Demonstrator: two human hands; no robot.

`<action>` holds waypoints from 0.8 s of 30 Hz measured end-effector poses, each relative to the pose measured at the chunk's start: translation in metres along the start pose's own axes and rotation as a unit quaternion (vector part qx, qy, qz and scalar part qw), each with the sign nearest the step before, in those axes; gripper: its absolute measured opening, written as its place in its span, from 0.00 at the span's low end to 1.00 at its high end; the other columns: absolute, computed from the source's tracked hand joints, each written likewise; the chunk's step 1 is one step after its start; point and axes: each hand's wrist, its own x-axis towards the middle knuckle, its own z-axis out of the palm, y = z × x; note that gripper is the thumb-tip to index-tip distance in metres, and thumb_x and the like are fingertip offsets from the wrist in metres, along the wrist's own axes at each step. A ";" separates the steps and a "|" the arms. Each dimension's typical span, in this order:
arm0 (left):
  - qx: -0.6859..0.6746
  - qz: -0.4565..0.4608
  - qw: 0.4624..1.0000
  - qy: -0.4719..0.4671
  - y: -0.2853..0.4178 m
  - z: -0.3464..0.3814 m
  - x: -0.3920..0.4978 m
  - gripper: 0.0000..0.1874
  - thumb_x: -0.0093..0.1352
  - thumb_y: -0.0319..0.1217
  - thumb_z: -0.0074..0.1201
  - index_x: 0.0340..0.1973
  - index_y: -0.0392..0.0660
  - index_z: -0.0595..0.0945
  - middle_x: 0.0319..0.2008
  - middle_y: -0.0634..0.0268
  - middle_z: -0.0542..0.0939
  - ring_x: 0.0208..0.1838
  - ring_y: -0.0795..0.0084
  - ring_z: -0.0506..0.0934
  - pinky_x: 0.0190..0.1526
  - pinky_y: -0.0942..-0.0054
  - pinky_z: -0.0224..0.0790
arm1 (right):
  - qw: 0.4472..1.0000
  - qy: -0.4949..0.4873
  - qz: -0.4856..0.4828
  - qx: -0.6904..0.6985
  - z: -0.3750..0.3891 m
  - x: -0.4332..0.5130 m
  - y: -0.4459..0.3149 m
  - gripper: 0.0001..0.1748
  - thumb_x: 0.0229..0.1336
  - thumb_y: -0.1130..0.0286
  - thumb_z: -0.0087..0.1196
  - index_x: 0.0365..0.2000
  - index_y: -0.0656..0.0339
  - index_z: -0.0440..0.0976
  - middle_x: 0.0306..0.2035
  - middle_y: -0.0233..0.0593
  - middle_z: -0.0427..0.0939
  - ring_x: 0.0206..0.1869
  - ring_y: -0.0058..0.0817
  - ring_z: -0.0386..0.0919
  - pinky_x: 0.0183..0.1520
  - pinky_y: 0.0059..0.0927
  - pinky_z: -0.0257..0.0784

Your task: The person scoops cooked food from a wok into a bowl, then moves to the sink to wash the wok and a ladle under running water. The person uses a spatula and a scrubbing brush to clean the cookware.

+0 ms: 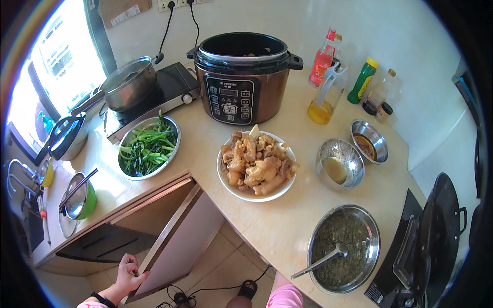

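My left hand (130, 271) grips the outer edge of an open cabinet door (188, 242), its fingers curled over one side and the thumb on the other. Behind the door shows the dark inside of the low cabinet (144, 215). My right hand is out of view; only a pink sleeve (285, 297) and a bit of forearm show, passing below the counter's edge. Above that sleeve stands a steel basin (371, 265) of dark green mash with a metal spoon (317, 266) in it. A white plate (256, 198) heaped with stewed meat pieces sits mid-counter.
Behind the plate stands an uncovered electric pressure cooker (269, 92). Cooked greens (148, 148) fill a dish at left, near a saucepan (129, 86) on a cooktop. Bottles (323, 63) and two steel bowls (341, 163) stand right. A power cord (219, 288) crosses the floor.
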 end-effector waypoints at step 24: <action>-0.022 0.015 1.000 -0.005 -0.002 -0.003 0.001 0.18 0.44 0.33 0.68 0.08 0.42 0.71 0.24 0.62 0.69 0.30 0.69 0.70 0.28 0.74 0.61 | 0.999 -0.016 -0.036 0.004 0.017 0.041 -0.013 0.16 0.52 0.72 0.49 0.43 0.67 0.72 0.45 0.56 0.73 0.49 0.50 0.69 0.50 0.44 0.65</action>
